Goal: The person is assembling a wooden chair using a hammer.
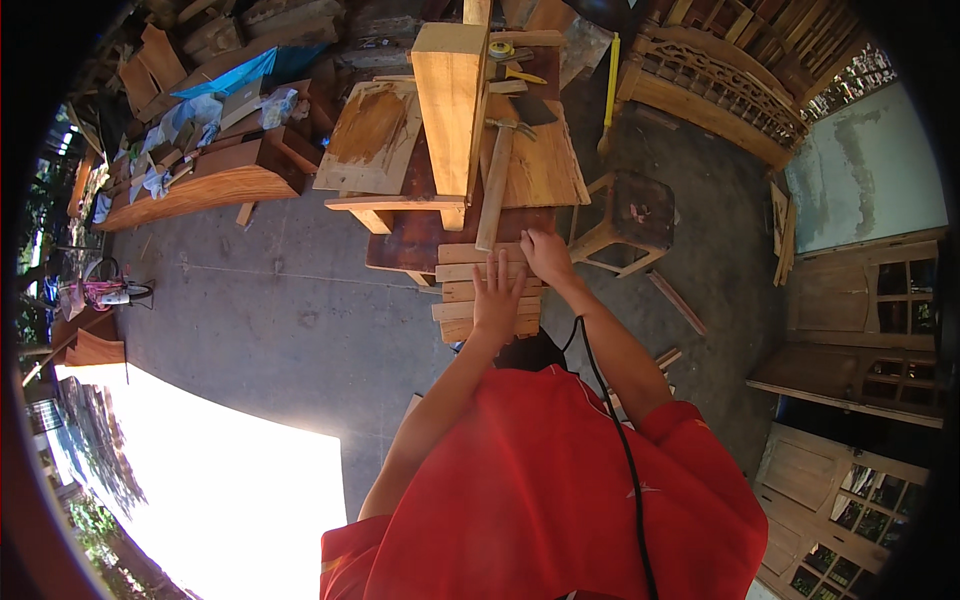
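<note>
Wooden slats (456, 272) under splayed left hand (494, 308); right hand (546, 257) curled, contact unclear.

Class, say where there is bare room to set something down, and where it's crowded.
The widest free patch is grey floor between the sunlit area and the bench, left of the slats. More lies between the stool and the doors. Crowded: the bench, with boards, a post and a hammer; the left hand covers some slats.
</note>
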### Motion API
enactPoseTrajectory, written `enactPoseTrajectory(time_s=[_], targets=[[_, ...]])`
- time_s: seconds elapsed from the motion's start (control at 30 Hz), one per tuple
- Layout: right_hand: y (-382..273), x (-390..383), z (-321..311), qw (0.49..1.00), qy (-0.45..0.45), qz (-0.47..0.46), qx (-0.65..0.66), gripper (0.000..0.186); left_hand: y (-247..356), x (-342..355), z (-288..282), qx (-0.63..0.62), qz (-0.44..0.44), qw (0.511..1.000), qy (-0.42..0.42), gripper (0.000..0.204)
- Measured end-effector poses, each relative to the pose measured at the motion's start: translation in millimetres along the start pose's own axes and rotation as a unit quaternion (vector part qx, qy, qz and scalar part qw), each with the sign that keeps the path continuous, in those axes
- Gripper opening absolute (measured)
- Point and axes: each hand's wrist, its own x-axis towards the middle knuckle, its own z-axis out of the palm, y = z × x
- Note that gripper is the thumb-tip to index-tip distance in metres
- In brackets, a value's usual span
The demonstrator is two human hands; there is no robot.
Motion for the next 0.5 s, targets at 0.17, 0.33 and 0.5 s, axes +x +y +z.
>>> enactPoseTrajectory(time_s=[0.17, 0.33, 0.5], targets=[[9.5, 43.4, 1.1, 0.959, 0.230, 0.069, 0.149, 0.038, 0.8, 4.0, 9.3, 0.017, -0.002, 0.998, 0.056, 0.144], [26.0, 96.4, -58.0, 0.928, 0.150, 0.185, 0.286, 0.037, 2.0, -4.1, -7.0, 0.018, 0.004, 1.000, 0.014, 0.135], [21.0, 77.8, -52.1, 0.906, 0.014, 0.270, 0.327, 0.037, -0.4, -6.5, -7.5, 0.029, -0.001, 1.000, -0.003, 0.134]])
